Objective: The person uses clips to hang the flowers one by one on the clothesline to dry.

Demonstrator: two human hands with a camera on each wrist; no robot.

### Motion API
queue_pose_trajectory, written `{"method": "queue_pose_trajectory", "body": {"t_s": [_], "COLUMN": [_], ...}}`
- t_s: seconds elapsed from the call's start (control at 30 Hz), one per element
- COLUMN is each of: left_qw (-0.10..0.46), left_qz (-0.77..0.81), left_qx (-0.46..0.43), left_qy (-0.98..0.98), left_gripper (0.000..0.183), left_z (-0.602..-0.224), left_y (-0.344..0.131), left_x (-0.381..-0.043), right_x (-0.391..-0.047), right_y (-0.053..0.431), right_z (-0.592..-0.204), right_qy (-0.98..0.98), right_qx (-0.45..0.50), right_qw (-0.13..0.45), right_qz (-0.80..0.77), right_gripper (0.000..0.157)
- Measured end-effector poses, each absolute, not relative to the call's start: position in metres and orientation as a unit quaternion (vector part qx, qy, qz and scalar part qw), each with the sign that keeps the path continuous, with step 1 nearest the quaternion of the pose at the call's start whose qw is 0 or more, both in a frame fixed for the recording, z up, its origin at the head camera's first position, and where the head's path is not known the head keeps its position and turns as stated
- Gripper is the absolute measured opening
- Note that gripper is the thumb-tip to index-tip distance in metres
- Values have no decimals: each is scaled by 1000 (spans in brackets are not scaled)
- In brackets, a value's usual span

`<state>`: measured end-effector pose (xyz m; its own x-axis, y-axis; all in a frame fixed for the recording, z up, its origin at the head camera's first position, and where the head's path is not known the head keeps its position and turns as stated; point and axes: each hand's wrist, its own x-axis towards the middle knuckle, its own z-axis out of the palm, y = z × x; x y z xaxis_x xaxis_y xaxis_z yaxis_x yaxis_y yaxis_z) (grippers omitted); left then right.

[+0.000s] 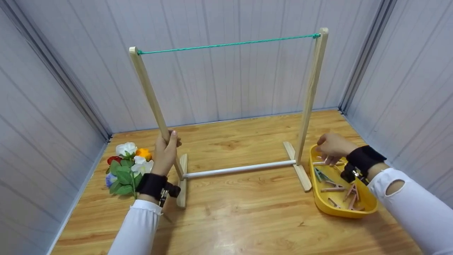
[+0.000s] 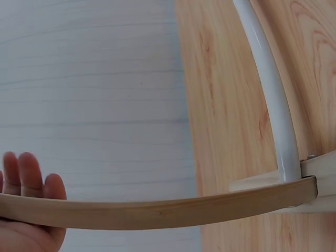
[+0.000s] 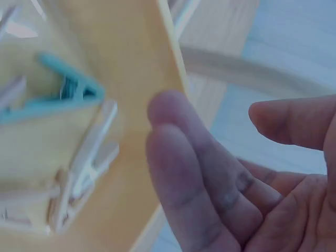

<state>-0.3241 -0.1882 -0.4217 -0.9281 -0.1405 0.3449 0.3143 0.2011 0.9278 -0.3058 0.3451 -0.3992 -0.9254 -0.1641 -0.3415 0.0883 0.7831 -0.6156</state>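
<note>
A wooden frame stands on the table, its left post [image 1: 148,86] and right post [image 1: 311,88] joined by a green string [image 1: 226,45] on top and a white rod [image 1: 240,169] below. My left hand [image 1: 165,154] grips the left post low down; in the left wrist view the fingers [image 2: 30,173] show behind the wood and the palm in front. Over the back of a yellow basket [image 1: 341,213] hovers my right hand [image 1: 336,146]. Its thumb and bent fingers are apart, holding nothing. Inside lie several clothespins, including a green clothespin [image 3: 58,109] and a pale pink clothespin [image 3: 84,157].
A bunch of artificial flowers [image 1: 124,173], white, red, orange and blue with green leaves, lies left of the frame by my left wrist. Panelled walls [image 1: 226,88] close in the wooden table [image 1: 240,212] behind and on both sides. The frame's right foot [image 1: 302,178] nearly meets the basket.
</note>
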Motion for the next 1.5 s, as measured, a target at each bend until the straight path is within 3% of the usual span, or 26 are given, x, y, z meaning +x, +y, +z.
{"method": "queue_pose_trajectory", "body": {"t_s": [0.17,0.33,0.5,0.7,0.83,1.0,1.1,1.2,1.37,1.5], "left_qw": [195,215,299,418,445,462,463,445,385,327], "left_qz": [-605,-566,-530,-496,-465,-343,-268,-225,-160,-131], "left_qx": [-46,-11,11,-40,-104,-194,-243,-268,-256,-240], "left_qy": [-771,-796,-794,-760,-758,-795,-809,-824,-872,-905], "left_gripper": [33,45,54,39,30,23,23,25,28,26], "left_z": [-425,-433,-439,-442,-446,-455,-459,-463,-465,-465], "left_y": [-188,-193,-192,-182,-174,-168,-166,-164,-158,-152], "left_x": [-321,-311,-299,-281,-272,-266,-265,-264,-258,-253], "right_x": [-306,-303,-302,-299,-299,-302,-303,-302,-295,-288], "right_y": [357,360,359,351,346,348,352,355,359,364], "right_z": [-408,-425,-440,-448,-454,-469,-476,-475,-454,-434], "right_qy": [941,950,954,958,963,971,975,976,964,958], "right_qx": [-35,-47,-58,-67,-77,-82,-87,-89,-71,-62], "right_qw": [155,168,191,208,198,180,164,155,171,164], "right_qz": [-300,-260,-222,-188,-167,-137,-120,-124,-190,-225], "right_gripper": [38,17,20,18,14,26,23,8,27,30]}}
